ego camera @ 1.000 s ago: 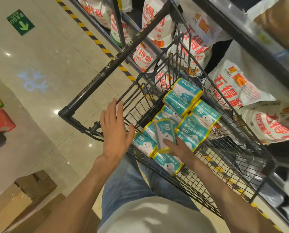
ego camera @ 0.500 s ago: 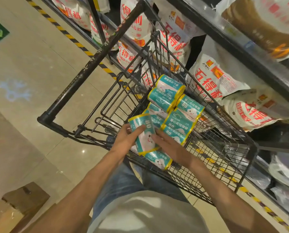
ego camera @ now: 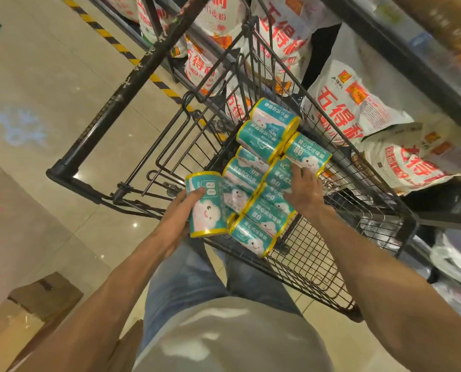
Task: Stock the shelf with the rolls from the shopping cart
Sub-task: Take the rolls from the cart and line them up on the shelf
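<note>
One roll (ego camera: 206,205) is gripped upright by the left hand (ego camera: 177,210), lifted clear at the cart's (ego camera: 331,264) seven o'clock edge, likely for shelving. The right hand (ego camera: 303,187) is laid, fingers curling, on a roll in the pile (ego camera: 267,167) at one o'clock; whether it is grasped cannot be told.

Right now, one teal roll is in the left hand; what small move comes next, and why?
Probably close the right hand round the teal, yellow-rimmed roll under its fingers in the black wire cart and lift. The left hand already holds a teal cloud-printed roll, so both could go together.
</note>
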